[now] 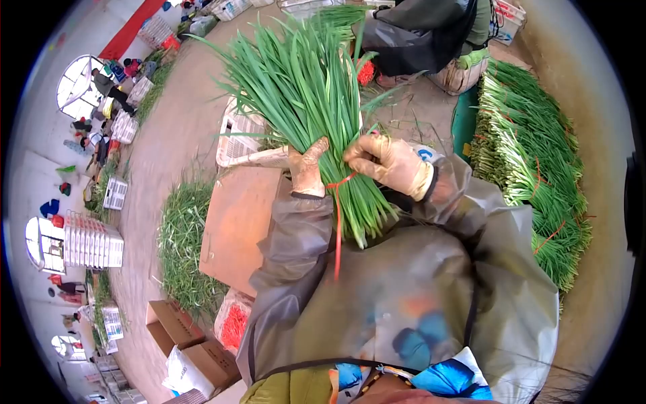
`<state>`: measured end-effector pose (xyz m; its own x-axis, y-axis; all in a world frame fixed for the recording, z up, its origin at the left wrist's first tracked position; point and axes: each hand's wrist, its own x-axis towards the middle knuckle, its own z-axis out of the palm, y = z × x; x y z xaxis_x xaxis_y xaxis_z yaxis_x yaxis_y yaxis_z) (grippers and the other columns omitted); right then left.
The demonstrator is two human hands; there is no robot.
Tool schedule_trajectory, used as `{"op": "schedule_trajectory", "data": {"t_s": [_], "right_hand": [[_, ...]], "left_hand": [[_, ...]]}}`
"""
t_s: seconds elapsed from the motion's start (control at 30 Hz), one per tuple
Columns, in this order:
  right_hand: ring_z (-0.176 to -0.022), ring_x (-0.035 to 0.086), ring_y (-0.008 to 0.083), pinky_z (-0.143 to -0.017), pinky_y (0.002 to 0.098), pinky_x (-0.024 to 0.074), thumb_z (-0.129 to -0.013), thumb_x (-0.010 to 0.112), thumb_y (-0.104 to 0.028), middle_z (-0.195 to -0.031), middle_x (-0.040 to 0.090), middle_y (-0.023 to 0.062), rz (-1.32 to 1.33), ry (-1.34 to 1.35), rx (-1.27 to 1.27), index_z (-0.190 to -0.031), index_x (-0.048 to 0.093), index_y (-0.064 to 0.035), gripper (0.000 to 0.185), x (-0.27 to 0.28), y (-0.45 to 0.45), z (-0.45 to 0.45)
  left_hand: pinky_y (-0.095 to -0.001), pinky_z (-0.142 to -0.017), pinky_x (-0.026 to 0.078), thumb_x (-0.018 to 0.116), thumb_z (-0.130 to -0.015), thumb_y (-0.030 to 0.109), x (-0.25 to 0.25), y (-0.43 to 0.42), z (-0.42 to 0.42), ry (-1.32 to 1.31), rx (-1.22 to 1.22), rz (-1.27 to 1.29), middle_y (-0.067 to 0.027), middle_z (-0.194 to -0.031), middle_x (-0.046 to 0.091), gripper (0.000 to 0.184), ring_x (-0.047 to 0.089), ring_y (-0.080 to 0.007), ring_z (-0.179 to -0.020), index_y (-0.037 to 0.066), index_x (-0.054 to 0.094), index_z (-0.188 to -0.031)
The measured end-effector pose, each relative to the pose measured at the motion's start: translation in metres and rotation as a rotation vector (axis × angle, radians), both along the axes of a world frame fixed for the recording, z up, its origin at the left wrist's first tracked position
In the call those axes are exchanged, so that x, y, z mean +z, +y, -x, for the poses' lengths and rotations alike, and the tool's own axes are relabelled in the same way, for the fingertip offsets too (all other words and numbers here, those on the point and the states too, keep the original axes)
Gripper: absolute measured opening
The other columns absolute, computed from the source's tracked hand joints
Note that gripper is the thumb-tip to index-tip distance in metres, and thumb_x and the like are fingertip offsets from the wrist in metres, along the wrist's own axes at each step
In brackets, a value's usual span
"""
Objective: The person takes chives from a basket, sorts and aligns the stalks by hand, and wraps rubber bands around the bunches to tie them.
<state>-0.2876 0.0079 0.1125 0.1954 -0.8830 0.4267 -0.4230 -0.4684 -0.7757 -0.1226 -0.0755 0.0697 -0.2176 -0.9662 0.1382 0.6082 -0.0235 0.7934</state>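
Observation:
A thick bundle of long green garlic chives (296, 81) is held up before my chest, leaf tips away from me and cut ends toward my apron. My gloved left hand (309, 168) is closed round its left side, thumb over the stalks. A red tie (338, 222) crosses the bundle just below that hand, one long end hanging down. My gloved right hand (393, 161) is at the bundle's right side, its fingers curled and pressed together near the tie. What those fingers pinch is hidden.
Tied green bundles are piled (531, 175) along the right. To the left are a brown board (239, 222), a heap of loose leaves (188, 246), red ties (234, 326) and cardboard boxes (175, 323). A white crate (235, 141) stands beyond; another person (431, 34) sits ahead.

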Motion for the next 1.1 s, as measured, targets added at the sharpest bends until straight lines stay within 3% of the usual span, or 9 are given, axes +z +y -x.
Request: {"op": "schedule_trajectory", "data": {"t_s": [0.03, 0.17, 0.23, 0.4, 0.57, 0.67, 0.83, 0.93, 1.1], "right_hand": [[-0.074, 0.061, 0.0276, -0.066, 0.0338, 0.0485, -0.083, 0.06, -0.021, -0.082, 0.061, 0.0091, 0.279, 0.129, -0.04, -0.09, 0.06, -0.0076, 0.016, 0.01, -0.001, -0.008], [-0.072, 0.061, 0.0239, -0.065, 0.0307, 0.0491, -0.081, 0.062, -0.011, -0.081, 0.062, 0.0087, 0.333, -0.076, -0.103, -0.091, 0.059, -0.0067, 0.011, -0.007, -0.015, -0.022], [-0.065, 0.054, 0.0113, -0.062, 0.0266, 0.0461, -0.084, 0.06, -0.01, -0.074, 0.059, 0.0034, 0.089, -0.272, -0.17, -0.097, 0.057, -0.0062, 0.014, -0.008, -0.018, -0.024], [-0.061, 0.043, 0.007, -0.058, 0.0235, 0.0406, -0.079, 0.066, -0.01, -0.066, 0.047, -0.0028, -0.12, -0.257, -0.12, -0.102, 0.056, -0.0061, 0.025, 0.005, -0.021, -0.03], [-0.058, 0.045, 0.0069, -0.054, 0.0228, 0.0395, -0.075, 0.071, -0.015, -0.064, 0.049, -0.0011, -0.21, -0.085, -0.175, -0.093, 0.056, -0.0045, 0.026, 0.002, -0.031, -0.031], [-0.063, 0.056, 0.0143, -0.059, 0.0288, 0.0441, -0.075, 0.069, -0.019, -0.063, 0.057, 0.0055, -0.543, -0.169, -0.078, -0.078, 0.057, -0.0022, 0.021, 0.0, -0.036, -0.027], [-0.067, 0.055, 0.0123, -0.062, 0.027, 0.0443, -0.078, 0.067, -0.012, -0.073, 0.058, 0.0053, -0.135, -0.25, -0.068, -0.078, 0.054, -0.0026, 0.016, -0.017, -0.014, -0.025], [-0.068, 0.056, 0.0162, -0.065, 0.0288, 0.0455, -0.081, 0.064, -0.009, -0.074, 0.057, 0.0052, -0.04, -0.302, 0.091, -0.081, 0.052, -0.0034, 0.013, -0.029, 0.002, -0.029], [-0.073, 0.057, 0.0097, -0.063, 0.0238, 0.0459, -0.086, 0.06, -0.011, -0.077, 0.058, 0.0008, -0.718, -0.71, 0.75, -0.086, 0.053, -0.0049, 0.009, -0.016, 0.018, -0.016]], "left_hand": [[-0.0338, -0.077, 0.051, 0.064, -0.069, -0.006, 0.0, 0.002, -0.001, -0.044, 0.072, 0.053, -0.0116, -0.104, 0.059, 0.05, 0.061, -0.0236, -0.086, -0.001, 0.048, -0.116], [-0.033, -0.081, 0.049, 0.065, -0.07, 0.002, 0.006, 0.019, -0.009, -0.12, 0.201, 0.064, -0.009, -0.102, 0.058, 0.05, 0.058, -0.0214, -0.088, 0.0, 0.047, -0.117], [-0.0334, -0.081, 0.048, 0.065, -0.07, 0.005, 0.01, 0.023, -0.013, -0.064, 0.149, 0.046, -0.0082, -0.102, 0.057, 0.048, 0.058, -0.0209, -0.088, -0.001, 0.049, -0.115], [-0.0338, -0.081, 0.048, 0.065, -0.071, 0.009, 0.001, 0.022, -0.019, -0.056, 0.131, 0.054, -0.009, -0.105, 0.057, 0.047, 0.058, -0.0214, -0.089, 0.0, 0.05, -0.114], [-0.034, -0.082, 0.048, 0.066, -0.071, 0.009, -0.01, 0.025, -0.021, -0.061, 0.164, 0.035, -0.0096, -0.106, 0.057, 0.048, 0.057, -0.022, -0.09, 0.0, 0.05, -0.115], [-0.0342, -0.082, 0.048, 0.066, -0.071, 0.008, -0.013, 0.026, -0.021, -0.062, 0.181, 0.056, -0.0097, -0.106, 0.057, 0.048, 0.057, -0.0226, -0.091, 0.0, 0.049, -0.116], [-0.035, -0.081, 0.048, 0.065, -0.073, 0.009, -0.004, 0.031, -0.019, -0.016, 0.134, -0.001, -0.0096, -0.105, 0.058, 0.047, 0.058, -0.0227, -0.09, 0.001, 0.049, -0.116], [-0.0397, -0.079, 0.053, 0.061, -0.075, 0.002, -0.005, 0.028, -0.023, 0.075, 0.088, -0.035, -0.0162, -0.104, 0.059, 0.044, 0.062, -0.0274, -0.087, -0.005, 0.048, -0.116], [-0.0423, -0.076, 0.054, 0.061, -0.075, 0.004, -0.009, 0.025, -0.026, 0.134, 0.012, -0.028, -0.0196, -0.105, 0.059, 0.045, 0.062, -0.0313, -0.089, -0.007, 0.047, -0.116]]}}
